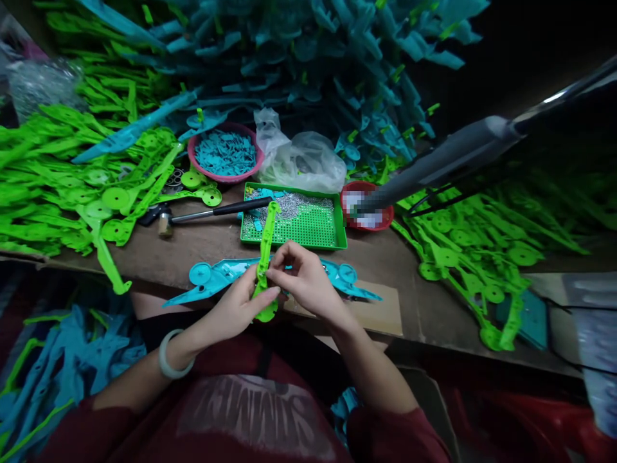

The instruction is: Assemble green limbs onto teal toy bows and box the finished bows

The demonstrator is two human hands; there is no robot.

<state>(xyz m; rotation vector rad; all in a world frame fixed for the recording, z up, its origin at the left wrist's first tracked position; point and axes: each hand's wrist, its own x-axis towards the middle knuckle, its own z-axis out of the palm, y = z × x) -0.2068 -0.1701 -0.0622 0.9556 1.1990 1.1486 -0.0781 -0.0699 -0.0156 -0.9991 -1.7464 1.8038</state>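
A long bright green plastic part stands nearly upright between my hands, its hooked end pointing away from me. My left hand is wrapped round its lower half, with the thumb across it. My right hand touches its middle with thumb and forefinger pinched together; whatever lies between those fingertips is too small to make out. Beneath both hands, a blue winged plastic part lies along the table edge, its middle partly hidden by them. Just beyond is a green perforated tray with small metal pieces and a few blue bits.
A hammer rests on the table, its handle over the tray's rim. Behind stand a pink bowl of blue pieces, a plastic bag and a red bowl. Green parts pile up on both sides; blue ones behind.
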